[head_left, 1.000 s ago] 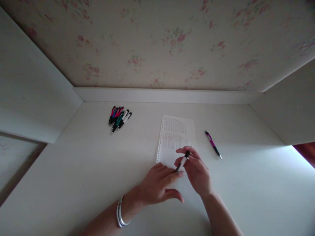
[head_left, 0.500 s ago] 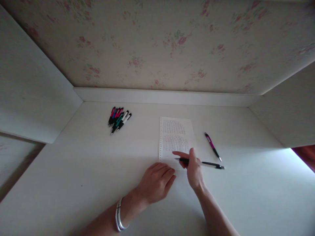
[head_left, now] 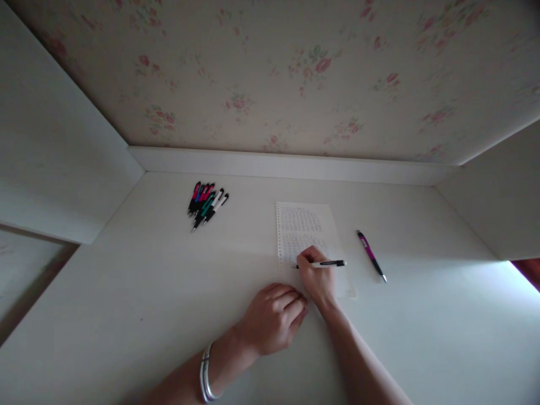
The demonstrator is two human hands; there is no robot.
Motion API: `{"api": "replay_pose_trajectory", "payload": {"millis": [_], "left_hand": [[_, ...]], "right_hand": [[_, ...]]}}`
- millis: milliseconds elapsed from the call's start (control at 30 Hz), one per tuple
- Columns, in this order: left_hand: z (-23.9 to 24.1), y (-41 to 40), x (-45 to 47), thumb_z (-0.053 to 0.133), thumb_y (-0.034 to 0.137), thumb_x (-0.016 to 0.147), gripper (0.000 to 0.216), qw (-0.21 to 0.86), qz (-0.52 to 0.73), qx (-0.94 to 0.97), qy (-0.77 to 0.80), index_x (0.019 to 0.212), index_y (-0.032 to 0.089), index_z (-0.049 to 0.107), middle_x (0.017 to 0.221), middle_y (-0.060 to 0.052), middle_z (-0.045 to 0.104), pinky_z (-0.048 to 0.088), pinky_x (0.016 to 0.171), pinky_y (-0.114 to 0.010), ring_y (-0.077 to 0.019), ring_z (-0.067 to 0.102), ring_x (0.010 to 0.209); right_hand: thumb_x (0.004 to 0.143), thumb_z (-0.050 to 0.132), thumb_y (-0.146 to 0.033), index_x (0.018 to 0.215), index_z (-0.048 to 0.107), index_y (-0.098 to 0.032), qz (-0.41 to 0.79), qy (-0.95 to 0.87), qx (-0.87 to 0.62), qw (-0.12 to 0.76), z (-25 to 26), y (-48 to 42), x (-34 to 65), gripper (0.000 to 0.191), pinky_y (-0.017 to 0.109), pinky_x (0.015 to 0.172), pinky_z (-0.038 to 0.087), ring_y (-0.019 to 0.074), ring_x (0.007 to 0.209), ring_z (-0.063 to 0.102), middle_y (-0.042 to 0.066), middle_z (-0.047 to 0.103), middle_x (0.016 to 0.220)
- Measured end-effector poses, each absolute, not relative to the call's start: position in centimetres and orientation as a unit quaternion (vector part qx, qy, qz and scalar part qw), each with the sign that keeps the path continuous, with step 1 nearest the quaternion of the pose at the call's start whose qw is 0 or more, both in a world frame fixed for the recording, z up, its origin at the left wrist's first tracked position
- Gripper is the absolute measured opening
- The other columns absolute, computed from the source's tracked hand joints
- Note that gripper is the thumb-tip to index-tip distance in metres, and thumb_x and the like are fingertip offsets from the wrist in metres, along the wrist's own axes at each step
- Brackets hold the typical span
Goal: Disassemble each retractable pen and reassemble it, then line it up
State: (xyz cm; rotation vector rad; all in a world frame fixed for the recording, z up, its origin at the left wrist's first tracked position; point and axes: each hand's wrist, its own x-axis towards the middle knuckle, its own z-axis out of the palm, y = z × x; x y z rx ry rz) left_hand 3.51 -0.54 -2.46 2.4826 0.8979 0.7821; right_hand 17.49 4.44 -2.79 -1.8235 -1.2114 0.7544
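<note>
My right hand is closed around a black-and-white pen. The pen's tip is at the left side of a sheet of paper, near the row of punched holes. Lines of handwriting fill the sheet's upper part. My left hand rests palm down at the paper's lower edge, with its fingers loosely bent and nothing seen in them. Its fingertips are partly hidden, and a silver bangle circles that wrist.
A purple-and-black pen lies right of the paper. Several pens in pink, blue, green and white are piled at the back left. The white desk has side panels and a flowered wall behind it.
My right hand has moved up and left onto the paper and its fingers have closed in a writing grip on the pen. My left hand has barely moved. The view has shifted slightly.
</note>
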Motion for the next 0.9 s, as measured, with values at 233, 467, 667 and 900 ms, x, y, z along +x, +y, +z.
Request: {"api": "replay_pose_trajectory", "payload": {"millis": [233,467,667,900], "left_hand": [[-2.65,-0.47,3.43,0.049,0.018,0.095,0.019,0.196,0.274,0.884,0.325,0.097,0.018,0.069,0.086,-0.006,0.072,0.056,0.084,-0.036,-0.0202,0.068,0.089],[-2.63,-0.39,3.44,0.05,0.018,0.095,0.018,0.216,0.255,0.884,0.327,0.099,0.017,0.068,0.089,-0.005,0.072,0.054,0.086,-0.037,-0.0209,0.066,0.09],[-2.69,-0.41,3.48,0.049,0.018,0.096,0.018,0.214,0.249,0.885,0.331,0.098,0.017,0.067,0.09,-0.005,0.072,0.053,0.086,-0.037,-0.0208,0.066,0.091],[-2.8,-0.38,3.42,0.05,0.017,0.095,0.016,0.219,0.238,0.887,0.33,0.098,0.017,0.066,0.092,-0.005,0.071,0.052,0.087,-0.037,-0.0205,0.065,0.091]], "right_hand": [[0.076,0.052,-0.024,0.059,0.052,-0.022,0.295,-0.499,-0.727,0.367,-2.7,4.54,17.48,0.017,0.027,0.056,0.034,0.0155,0.056,0.049,-0.004,0.054,0.054],[0.075,0.052,-0.025,0.059,0.054,-0.022,0.279,-0.508,-0.736,0.35,-2.69,4.57,17.38,0.016,0.026,0.055,0.033,0.0144,0.055,0.049,-0.004,0.054,0.053],[0.075,0.051,-0.025,0.059,0.053,-0.022,0.269,-0.518,-0.733,0.349,-2.74,4.55,17.31,0.017,0.025,0.054,0.033,0.0136,0.054,0.048,-0.005,0.052,0.052],[0.074,0.052,-0.025,0.058,0.053,-0.021,0.279,-0.505,-0.73,0.367,-2.95,4.54,17.32,0.017,0.025,0.052,0.031,0.0132,0.052,0.045,-0.005,0.051,0.051]]}}
